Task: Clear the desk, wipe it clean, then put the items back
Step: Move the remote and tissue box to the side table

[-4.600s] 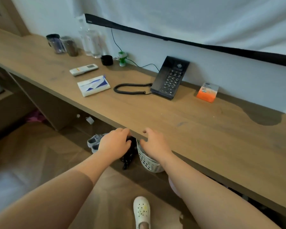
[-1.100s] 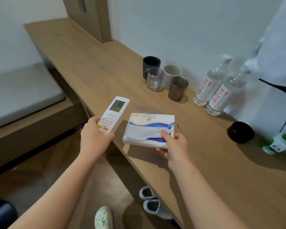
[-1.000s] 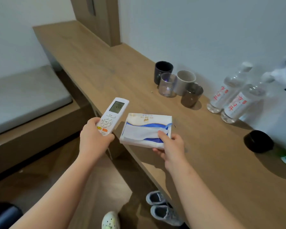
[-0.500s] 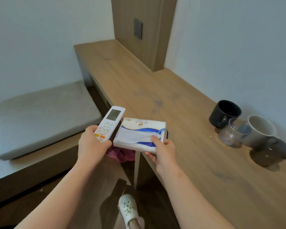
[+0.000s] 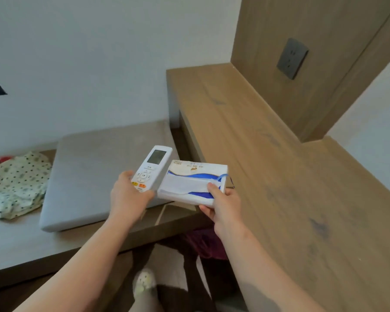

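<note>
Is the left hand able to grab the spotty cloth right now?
Probably not yet. The left hand grips the remote, so it is full, and the spotty cloth lies off to the left, past the grey cushion.

The long brown wood-grain desk top [image 5: 268, 176] runs along the wall and steps around an upright wooden panel; dark smudges mark its surface. Left of it stands a low grey bench [image 5: 14, 244]. A flat grey rectangular cushion [image 5: 95, 176] lies on the bench. A crumpled white spotted cloth [image 5: 16, 183] lies against the cushion's left edge.
</note>
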The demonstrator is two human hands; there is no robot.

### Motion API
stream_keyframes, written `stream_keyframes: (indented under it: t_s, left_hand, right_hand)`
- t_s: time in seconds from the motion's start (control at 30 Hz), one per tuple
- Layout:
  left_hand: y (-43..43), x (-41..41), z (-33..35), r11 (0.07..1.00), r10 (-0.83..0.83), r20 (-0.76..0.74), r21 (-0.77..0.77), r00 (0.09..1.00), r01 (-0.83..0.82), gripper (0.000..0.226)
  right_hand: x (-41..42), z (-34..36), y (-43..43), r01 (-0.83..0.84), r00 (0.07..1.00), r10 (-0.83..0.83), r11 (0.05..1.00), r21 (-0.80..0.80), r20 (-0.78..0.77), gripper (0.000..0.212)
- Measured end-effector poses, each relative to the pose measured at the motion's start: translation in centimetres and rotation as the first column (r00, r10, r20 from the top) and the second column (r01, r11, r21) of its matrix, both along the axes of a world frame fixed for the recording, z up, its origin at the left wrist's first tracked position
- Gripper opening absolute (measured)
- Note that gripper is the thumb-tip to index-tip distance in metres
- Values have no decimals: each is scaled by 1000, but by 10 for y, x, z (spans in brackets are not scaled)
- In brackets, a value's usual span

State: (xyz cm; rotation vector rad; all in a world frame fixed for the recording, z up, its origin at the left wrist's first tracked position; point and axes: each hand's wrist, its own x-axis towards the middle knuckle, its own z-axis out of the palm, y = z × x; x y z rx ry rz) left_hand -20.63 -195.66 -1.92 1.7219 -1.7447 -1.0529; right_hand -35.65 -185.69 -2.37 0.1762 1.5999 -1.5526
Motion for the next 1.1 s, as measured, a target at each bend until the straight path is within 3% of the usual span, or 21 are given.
stream_keyframes:
  t_s: [0.27,0.47,0.73,1.1]
  left_hand:
    - [-171,15,-29,994,16,23,104,1000,-18,57]
    - [-276,17,-62,972,60,-25,227,998,-53,41]
    - [-365,-15,-114,933,107,38,342,994,-113,50]
    - [-465,-78,-240,918,130,168,353,977,-183,68]
  right_hand:
    - [11,-24,-173,-19,1000,19,999,51,-15,25]
    - [7,-47,-262,-12,1000,12,992,128,0,19]
    - [-37,-112,-359,-62,998,63,973,222,2,21]
    - [-105,-234,-496,-300,940,335,899,318,-59,23]
